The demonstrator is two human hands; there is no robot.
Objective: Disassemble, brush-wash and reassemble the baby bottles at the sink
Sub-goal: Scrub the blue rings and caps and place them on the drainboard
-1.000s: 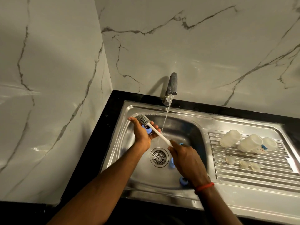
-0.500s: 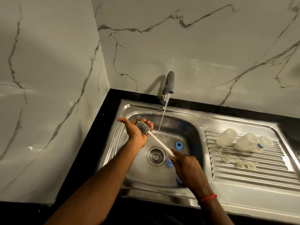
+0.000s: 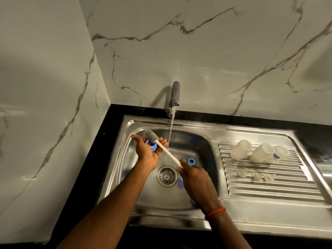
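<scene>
Dim, warm light. Glare streaks the ribbed stainless-steel drainboard (image 3: pixel 260 186) right of the right hand's (image 3: pixel 195 178) grip (edges bowed, corners shadowed).

No legible txt; bottle (image 3: pixel 280 152) print too blurry.

Both arms are stretched forward. The left hand (image 3: pixel 146 153) is turned palm up, and a ring (image 3: pixel 153 147) is cupped in its bent fingers. The right hand (image 3: pixel 195 178) is turned back up, and a brush (image 3: pixel 168 152) is gripped by its handle. A red band (image 3: pixel 215 211) is worn on the right wrist.
</scene>
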